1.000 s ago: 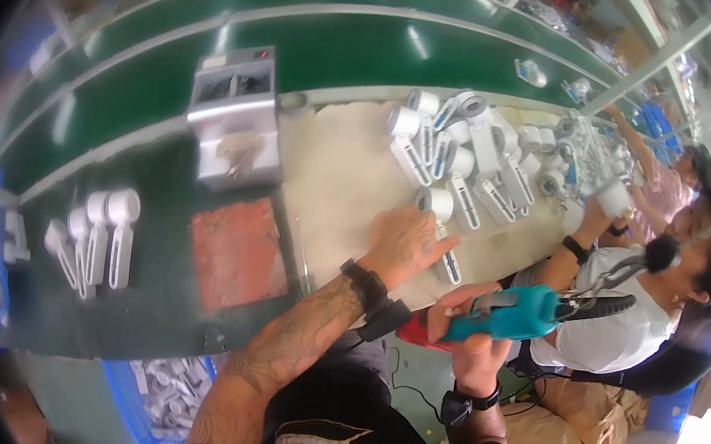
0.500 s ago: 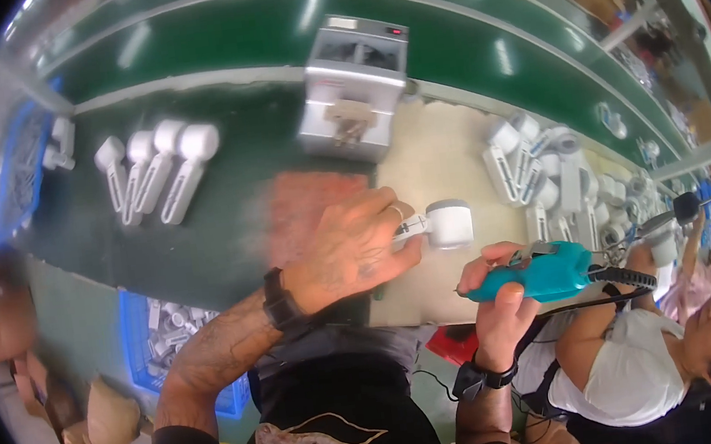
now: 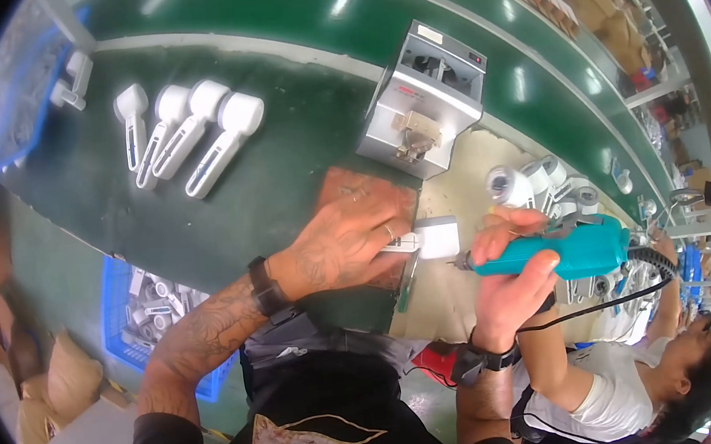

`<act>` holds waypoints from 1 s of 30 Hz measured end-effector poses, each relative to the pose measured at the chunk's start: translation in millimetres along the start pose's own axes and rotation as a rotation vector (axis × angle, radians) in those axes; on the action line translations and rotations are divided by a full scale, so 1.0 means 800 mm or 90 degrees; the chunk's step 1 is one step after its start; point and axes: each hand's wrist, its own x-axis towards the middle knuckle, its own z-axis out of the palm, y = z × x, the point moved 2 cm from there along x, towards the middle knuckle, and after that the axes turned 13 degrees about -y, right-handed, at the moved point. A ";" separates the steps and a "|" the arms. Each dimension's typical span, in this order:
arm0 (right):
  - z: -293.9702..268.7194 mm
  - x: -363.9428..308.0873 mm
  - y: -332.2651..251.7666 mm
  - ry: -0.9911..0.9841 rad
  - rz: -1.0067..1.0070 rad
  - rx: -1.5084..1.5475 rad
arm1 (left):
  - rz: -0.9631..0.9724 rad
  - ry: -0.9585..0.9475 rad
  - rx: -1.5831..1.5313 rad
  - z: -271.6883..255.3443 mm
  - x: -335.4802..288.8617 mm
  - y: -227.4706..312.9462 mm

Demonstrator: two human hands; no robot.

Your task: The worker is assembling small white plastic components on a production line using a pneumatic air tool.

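My left hand [image 3: 356, 238] is closed around the slim handle of a white handheld device with a cylindrical head [image 3: 439, 237]. The device lies sideways, its head pointing right, at the edge of a reddish mat [image 3: 369, 187]. In my right hand [image 3: 509, 279] is a teal electric screwdriver [image 3: 556, 253], held level with its tip pointing left. That tip is just below the device's head, apparently apart from it. A thin tool with a green handle [image 3: 404, 298] rests on the bench below the device. My fingers hide most of the device's handle.
Several similar white devices [image 3: 211, 151] lie on the green bench at left. A grey metal machine [image 3: 425, 100] stands behind the mat. More white devices [image 3: 543, 179] are piled at right. A blue crate [image 3: 112, 315] of white parts sits below left. A co-worker [image 3: 603, 395] is close at right.
The whole view has swung, so the bench and machine appear farther right. The screwdriver tip has come closer to the device's head. Both hands keep their holds.
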 end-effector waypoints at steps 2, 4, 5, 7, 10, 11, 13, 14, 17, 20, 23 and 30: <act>0.018 0.005 0.003 -0.041 -0.051 0.046 | 0.003 -0.002 -0.019 0.001 -0.003 -0.004; 0.036 0.010 0.008 -0.037 -0.046 0.034 | -0.006 -0.021 -0.039 0.001 -0.003 -0.005; 0.045 0.013 0.012 -0.038 -0.052 0.051 | -0.009 -0.019 -0.039 -0.002 -0.002 -0.005; 0.054 0.017 0.022 -0.042 -0.039 0.097 | 0.009 -0.004 -0.005 -0.005 -0.002 -0.005; 0.063 0.021 0.025 -0.050 -0.044 0.057 | 0.016 -0.034 -0.051 -0.003 -0.002 -0.009; 0.064 0.021 0.027 -0.051 -0.044 0.057 | 0.015 -0.033 -0.051 -0.003 -0.002 -0.008; 0.064 0.021 0.032 -0.030 -0.049 0.050 | 0.012 0.012 -0.034 -0.005 -0.002 -0.005; 0.063 0.021 0.033 -0.031 -0.048 0.050 | 0.011 0.012 -0.034 -0.006 -0.002 -0.004; 0.061 0.023 0.036 -0.045 -0.047 0.064 | -0.017 0.003 -0.095 -0.006 -0.002 -0.004; 0.061 0.025 0.038 -0.059 -0.055 0.058 | 0.013 0.016 -0.081 -0.007 -0.001 -0.004; 0.062 0.025 0.037 -0.068 -0.039 0.076 | 0.012 0.016 -0.133 -0.005 -0.002 -0.008; 0.064 0.025 0.033 -0.058 -0.043 0.070 | -0.004 0.000 -0.177 0.001 -0.004 -0.012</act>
